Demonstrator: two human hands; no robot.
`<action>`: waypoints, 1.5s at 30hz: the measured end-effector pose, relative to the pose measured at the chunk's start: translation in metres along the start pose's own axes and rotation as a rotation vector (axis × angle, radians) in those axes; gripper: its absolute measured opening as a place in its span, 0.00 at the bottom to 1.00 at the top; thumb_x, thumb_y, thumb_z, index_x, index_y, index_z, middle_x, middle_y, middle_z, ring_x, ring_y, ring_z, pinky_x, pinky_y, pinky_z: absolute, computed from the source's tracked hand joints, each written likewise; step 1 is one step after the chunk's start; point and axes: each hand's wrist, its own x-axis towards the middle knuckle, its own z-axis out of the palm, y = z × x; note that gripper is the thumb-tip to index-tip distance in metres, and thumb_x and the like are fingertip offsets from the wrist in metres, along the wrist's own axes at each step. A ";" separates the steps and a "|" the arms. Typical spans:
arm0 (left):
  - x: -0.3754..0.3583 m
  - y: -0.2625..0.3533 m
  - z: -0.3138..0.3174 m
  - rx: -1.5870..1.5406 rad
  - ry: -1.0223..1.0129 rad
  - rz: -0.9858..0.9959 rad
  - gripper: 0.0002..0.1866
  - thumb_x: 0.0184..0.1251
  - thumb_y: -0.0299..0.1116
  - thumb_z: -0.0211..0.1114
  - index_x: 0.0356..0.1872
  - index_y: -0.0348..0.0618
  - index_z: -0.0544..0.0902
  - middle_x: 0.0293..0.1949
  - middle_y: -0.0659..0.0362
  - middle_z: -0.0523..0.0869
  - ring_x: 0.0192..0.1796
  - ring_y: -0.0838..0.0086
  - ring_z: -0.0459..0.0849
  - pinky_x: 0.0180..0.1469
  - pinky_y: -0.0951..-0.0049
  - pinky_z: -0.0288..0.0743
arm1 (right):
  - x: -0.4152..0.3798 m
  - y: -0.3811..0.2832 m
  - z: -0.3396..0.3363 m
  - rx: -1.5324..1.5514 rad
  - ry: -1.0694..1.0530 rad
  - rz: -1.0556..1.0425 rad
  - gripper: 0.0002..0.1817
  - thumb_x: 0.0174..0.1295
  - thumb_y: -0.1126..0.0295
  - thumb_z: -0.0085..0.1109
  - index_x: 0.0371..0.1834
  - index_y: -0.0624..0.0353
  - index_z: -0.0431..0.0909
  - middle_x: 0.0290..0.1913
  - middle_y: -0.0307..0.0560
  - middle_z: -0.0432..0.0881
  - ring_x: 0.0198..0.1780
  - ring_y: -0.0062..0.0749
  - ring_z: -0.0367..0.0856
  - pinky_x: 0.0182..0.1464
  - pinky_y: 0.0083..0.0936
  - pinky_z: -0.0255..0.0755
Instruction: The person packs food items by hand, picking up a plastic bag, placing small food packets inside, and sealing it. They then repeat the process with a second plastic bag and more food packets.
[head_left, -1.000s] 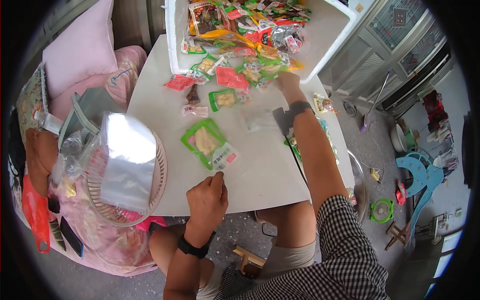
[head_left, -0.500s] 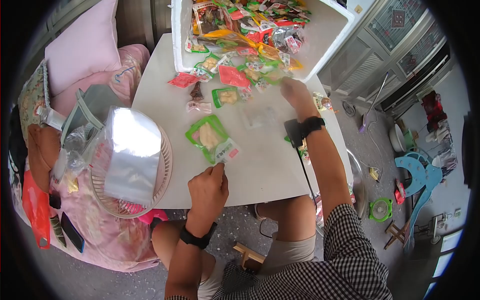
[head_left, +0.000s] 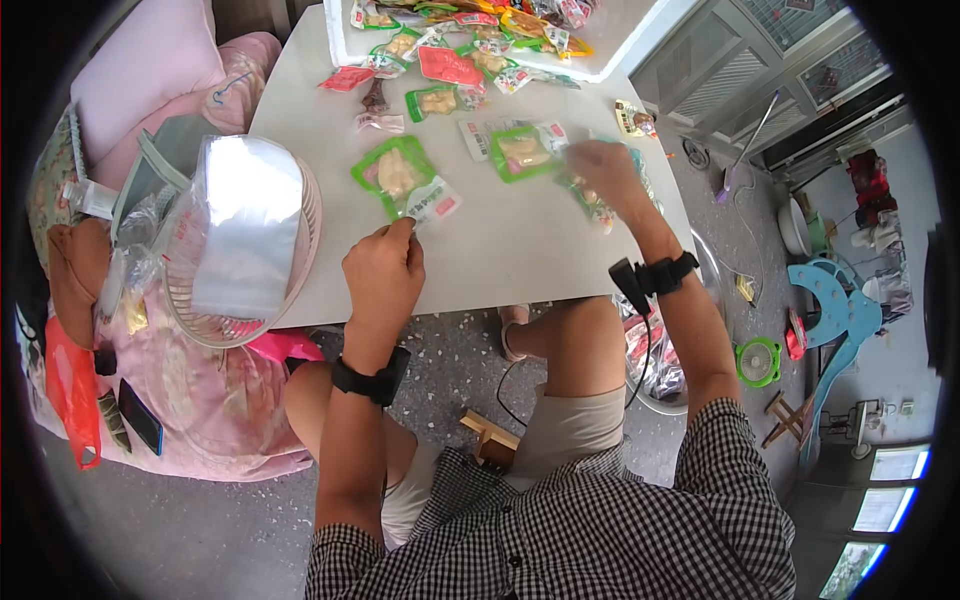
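White tabletop (head_left: 520,250), snack packets heaped at far edge. My left hand (head_left: 383,275) pinches the near corner of a green-edged plastic snack packet (head_left: 397,178) lying left of centre; my right hand (head_left: 607,175) presses a second green packet (head_left: 524,152), fingers spread.

A flat green-edged plastic snack packet with pale contents (head_left: 398,180) lay tilted on the white table, its white label corner (red mark visible) pinched. A second, similar green-bordered packet (head_left: 523,152) lay flat just beyond, toward the right.

1 head camera, fisheye, looks steeply down, close over table (head_left: 520,250) and lap.
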 end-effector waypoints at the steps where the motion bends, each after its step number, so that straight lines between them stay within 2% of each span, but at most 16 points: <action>1: 0.000 0.000 0.000 0.005 0.007 0.001 0.08 0.50 0.22 0.62 0.33 0.38 0.80 0.24 0.50 0.82 0.26 0.54 0.81 0.27 0.59 0.73 | 0.014 0.003 -0.002 -0.133 0.073 -0.145 0.25 0.50 0.67 0.64 0.55 0.59 0.76 0.55 0.52 0.77 0.53 0.36 0.77 0.51 0.30 0.74; 3: 0.000 0.000 0.001 0.008 0.000 -0.004 0.08 0.50 0.22 0.62 0.33 0.38 0.80 0.24 0.50 0.82 0.25 0.54 0.81 0.27 0.59 0.73 | 0.037 0.006 -0.004 -0.399 0.222 -0.437 0.31 0.46 0.67 0.65 0.59 0.57 0.73 0.58 0.54 0.75 0.58 0.42 0.73 0.57 0.33 0.71; 6: 0.000 0.002 0.002 0.005 -0.013 -0.014 0.08 0.50 0.22 0.62 0.33 0.38 0.80 0.24 0.50 0.82 0.25 0.54 0.81 0.27 0.59 0.73 | 0.060 0.001 0.002 -0.442 0.075 -0.549 0.40 0.40 0.66 0.69 0.63 0.57 0.69 0.60 0.54 0.73 0.64 0.49 0.66 0.62 0.39 0.66; 7: -0.001 0.002 0.002 0.001 -0.020 -0.020 0.08 0.50 0.22 0.62 0.33 0.38 0.80 0.24 0.50 0.81 0.25 0.54 0.81 0.27 0.59 0.73 | 0.063 -0.004 0.001 -0.493 -0.044 -0.474 0.45 0.38 0.66 0.70 0.66 0.56 0.64 0.62 0.53 0.70 0.66 0.50 0.62 0.62 0.40 0.66; 10: 0.000 0.001 0.002 -0.010 -0.009 -0.013 0.07 0.50 0.22 0.62 0.33 0.38 0.80 0.23 0.50 0.81 0.25 0.54 0.80 0.27 0.59 0.73 | 0.070 -0.013 0.007 -0.709 -0.123 -0.333 0.41 0.38 0.66 0.70 0.63 0.58 0.69 0.58 0.54 0.75 0.61 0.48 0.69 0.59 0.39 0.68; 13: 0.001 0.001 0.000 -0.006 -0.007 -0.003 0.07 0.50 0.22 0.62 0.32 0.38 0.80 0.24 0.50 0.81 0.25 0.54 0.80 0.27 0.59 0.72 | 0.071 -0.021 0.004 -0.680 -0.041 -0.374 0.32 0.39 0.66 0.70 0.53 0.61 0.77 0.48 0.55 0.81 0.50 0.42 0.77 0.53 0.34 0.73; 16: 0.000 0.002 0.000 0.006 -0.011 -0.011 0.06 0.50 0.22 0.62 0.32 0.38 0.80 0.23 0.50 0.81 0.25 0.54 0.80 0.27 0.59 0.72 | 0.043 -0.045 -0.008 -0.283 -0.103 -0.064 0.20 0.43 0.68 0.68 0.42 0.64 0.82 0.36 0.48 0.84 0.38 0.31 0.81 0.44 0.26 0.74; 19: 0.000 0.003 0.000 0.012 -0.019 -0.013 0.06 0.50 0.22 0.62 0.31 0.38 0.80 0.23 0.50 0.81 0.25 0.54 0.80 0.26 0.59 0.72 | 0.030 -0.050 -0.018 -0.062 -0.187 -0.056 0.14 0.49 0.71 0.66 0.40 0.65 0.83 0.34 0.42 0.84 0.33 0.23 0.79 0.40 0.21 0.72; 22: -0.001 0.001 0.000 0.010 0.008 0.004 0.05 0.51 0.23 0.62 0.31 0.38 0.80 0.23 0.50 0.81 0.25 0.54 0.80 0.26 0.58 0.72 | 0.026 -0.032 -0.014 0.180 -0.204 -0.128 0.13 0.54 0.61 0.63 0.38 0.55 0.85 0.27 0.32 0.80 0.21 0.12 0.67 0.21 0.16 0.60; 25: 0.000 0.003 0.000 0.012 -0.005 -0.002 0.05 0.51 0.24 0.62 0.31 0.38 0.80 0.23 0.50 0.81 0.25 0.53 0.80 0.26 0.58 0.72 | 0.007 -0.021 -0.006 0.401 -0.295 -0.150 0.13 0.57 0.61 0.60 0.38 0.57 0.84 0.27 0.33 0.80 0.23 0.12 0.68 0.23 0.14 0.61; 28: -0.003 0.004 0.002 0.009 -0.009 0.009 0.04 0.53 0.26 0.62 0.29 0.39 0.79 0.22 0.50 0.80 0.25 0.53 0.80 0.27 0.57 0.72 | -0.030 -0.029 -0.002 0.549 -0.288 0.024 0.15 0.58 0.72 0.63 0.45 0.71 0.80 0.35 0.44 0.85 0.34 0.22 0.82 0.39 0.18 0.77; 29: -0.003 0.004 0.002 0.015 -0.012 0.015 0.03 0.53 0.26 0.62 0.28 0.39 0.78 0.22 0.50 0.80 0.25 0.53 0.80 0.27 0.57 0.72 | -0.031 -0.013 0.006 0.705 -0.354 0.039 0.14 0.57 0.70 0.64 0.43 0.69 0.81 0.34 0.43 0.85 0.33 0.21 0.82 0.38 0.18 0.77; 31: -0.005 0.005 0.002 0.031 -0.017 0.023 0.04 0.55 0.28 0.62 0.27 0.39 0.77 0.21 0.50 0.80 0.25 0.54 0.80 0.27 0.57 0.72 | -0.049 -0.005 0.015 0.772 -0.457 0.023 0.14 0.57 0.69 0.65 0.42 0.67 0.81 0.33 0.42 0.85 0.32 0.21 0.83 0.37 0.18 0.76; 36: -0.008 0.004 0.003 0.045 -0.041 -0.002 0.05 0.59 0.30 0.62 0.33 0.40 0.80 0.23 0.50 0.81 0.26 0.53 0.80 0.27 0.57 0.71 | -0.083 -0.013 0.043 0.846 -0.654 0.151 0.14 0.57 0.67 0.66 0.39 0.68 0.82 0.33 0.43 0.85 0.30 0.22 0.83 0.35 0.19 0.77; 41: -0.011 0.003 0.006 0.046 -0.048 -0.002 0.06 0.59 0.30 0.62 0.36 0.41 0.80 0.24 0.50 0.82 0.26 0.54 0.81 0.27 0.58 0.72 | -0.071 -0.016 0.075 0.876 -0.632 0.168 0.11 0.57 0.71 0.63 0.38 0.68 0.81 0.31 0.42 0.84 0.29 0.21 0.81 0.33 0.19 0.76; 45: -0.011 0.003 0.004 0.072 -0.065 0.002 0.08 0.58 0.28 0.61 0.39 0.41 0.80 0.26 0.50 0.82 0.26 0.55 0.81 0.28 0.59 0.73 | -0.069 -0.033 0.099 1.029 -0.433 0.140 0.11 0.59 0.71 0.61 0.39 0.69 0.81 0.32 0.42 0.83 0.28 0.21 0.80 0.32 0.18 0.75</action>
